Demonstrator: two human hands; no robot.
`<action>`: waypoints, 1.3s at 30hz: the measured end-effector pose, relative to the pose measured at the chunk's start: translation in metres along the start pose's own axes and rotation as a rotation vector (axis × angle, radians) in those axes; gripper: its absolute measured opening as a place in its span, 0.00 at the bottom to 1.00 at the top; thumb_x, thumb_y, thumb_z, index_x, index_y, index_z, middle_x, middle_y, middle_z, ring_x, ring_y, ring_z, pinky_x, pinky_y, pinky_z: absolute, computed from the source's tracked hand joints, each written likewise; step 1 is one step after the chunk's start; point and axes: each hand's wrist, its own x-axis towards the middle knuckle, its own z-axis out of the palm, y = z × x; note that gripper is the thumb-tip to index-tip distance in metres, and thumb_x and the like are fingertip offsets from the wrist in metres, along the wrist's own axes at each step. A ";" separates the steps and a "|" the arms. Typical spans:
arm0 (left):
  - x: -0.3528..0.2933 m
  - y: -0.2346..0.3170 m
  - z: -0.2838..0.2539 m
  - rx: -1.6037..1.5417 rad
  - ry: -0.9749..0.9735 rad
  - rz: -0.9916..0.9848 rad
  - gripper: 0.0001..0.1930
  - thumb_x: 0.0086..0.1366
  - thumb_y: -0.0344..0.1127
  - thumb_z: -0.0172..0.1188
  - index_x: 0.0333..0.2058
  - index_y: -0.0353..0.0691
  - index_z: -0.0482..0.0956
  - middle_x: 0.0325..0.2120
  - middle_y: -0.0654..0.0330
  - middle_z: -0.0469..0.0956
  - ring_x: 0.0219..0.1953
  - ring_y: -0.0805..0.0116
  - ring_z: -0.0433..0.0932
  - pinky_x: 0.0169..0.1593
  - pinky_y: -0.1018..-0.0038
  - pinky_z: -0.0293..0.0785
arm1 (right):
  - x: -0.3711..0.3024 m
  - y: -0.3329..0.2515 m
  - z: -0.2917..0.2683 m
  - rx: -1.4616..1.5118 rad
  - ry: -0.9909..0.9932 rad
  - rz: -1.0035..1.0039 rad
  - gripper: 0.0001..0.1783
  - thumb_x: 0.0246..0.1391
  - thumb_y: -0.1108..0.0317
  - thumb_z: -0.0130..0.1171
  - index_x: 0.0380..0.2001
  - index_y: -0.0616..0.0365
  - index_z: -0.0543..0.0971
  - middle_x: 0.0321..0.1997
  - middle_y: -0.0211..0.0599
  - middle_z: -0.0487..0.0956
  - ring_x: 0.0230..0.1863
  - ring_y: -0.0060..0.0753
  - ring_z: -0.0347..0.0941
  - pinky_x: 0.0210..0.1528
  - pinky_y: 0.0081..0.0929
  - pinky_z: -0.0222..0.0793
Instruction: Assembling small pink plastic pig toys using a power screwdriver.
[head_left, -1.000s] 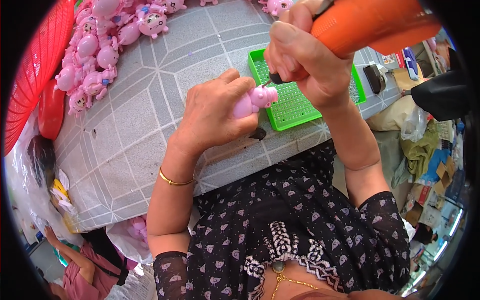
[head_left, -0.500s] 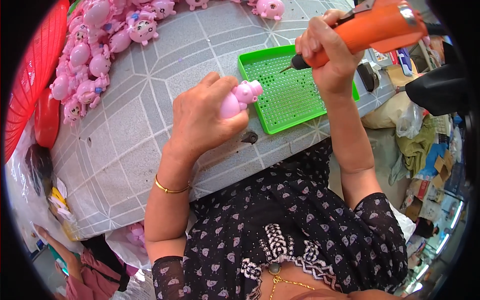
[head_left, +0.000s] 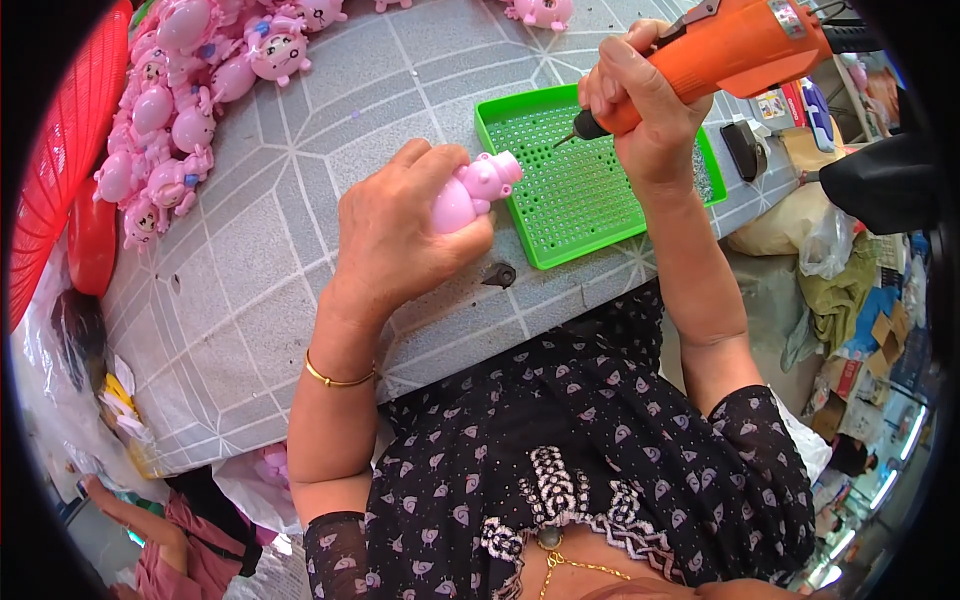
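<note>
My left hand (head_left: 400,225) is wrapped round a pink plastic animal-shaped toy (head_left: 478,187), whose narrow end sticks out toward the right. In my right hand (head_left: 650,110) is an orange electric screwdriver (head_left: 735,55), with its thin bit pointing left and down. The bit's tip is over a green perforated tray (head_left: 545,258) that lies on the table, apart from the toy. Small metal pieces, which look like screws, sit in rows in the tray's holes, and more are heaped near its right side.
Many pink toys (head_left: 190,125) are piled at the far left beside a red mesh basket (head_left: 75,130). Another pink toy (head_left: 540,12) lies at the far edge. A small dark metal piece (head_left: 498,275) rests near the front edge. A black case (head_left: 742,150) is right of the tray. Another person (head_left: 185,555) is at lower left.
The toy in my left hand has shifted slightly to the left and up. My right hand and the screwdriver have moved a little to the left.
</note>
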 end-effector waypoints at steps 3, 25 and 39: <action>0.000 -0.001 0.001 -0.003 0.005 0.003 0.17 0.48 0.40 0.68 0.37 0.41 0.82 0.29 0.56 0.77 0.29 0.53 0.81 0.33 0.59 0.75 | -0.001 -0.001 0.005 -0.011 0.022 0.001 0.07 0.62 0.72 0.61 0.35 0.56 0.71 0.20 0.29 0.70 0.19 0.24 0.67 0.29 0.30 0.68; -0.002 0.001 -0.001 0.037 0.004 -0.010 0.16 0.49 0.41 0.67 0.36 0.41 0.82 0.28 0.57 0.78 0.28 0.53 0.81 0.33 0.58 0.76 | 0.004 -0.056 0.029 0.239 -0.305 -0.006 0.10 0.69 0.67 0.49 0.32 0.52 0.64 0.22 0.25 0.66 0.20 0.22 0.65 0.32 0.28 0.67; -0.003 0.001 -0.003 0.005 -0.009 -0.018 0.18 0.48 0.38 0.68 0.39 0.41 0.82 0.29 0.56 0.77 0.29 0.55 0.79 0.35 0.63 0.76 | -0.004 -0.039 0.039 0.272 -0.297 0.035 0.02 0.69 0.68 0.49 0.39 0.51 0.68 0.24 0.25 0.67 0.21 0.22 0.64 0.33 0.28 0.66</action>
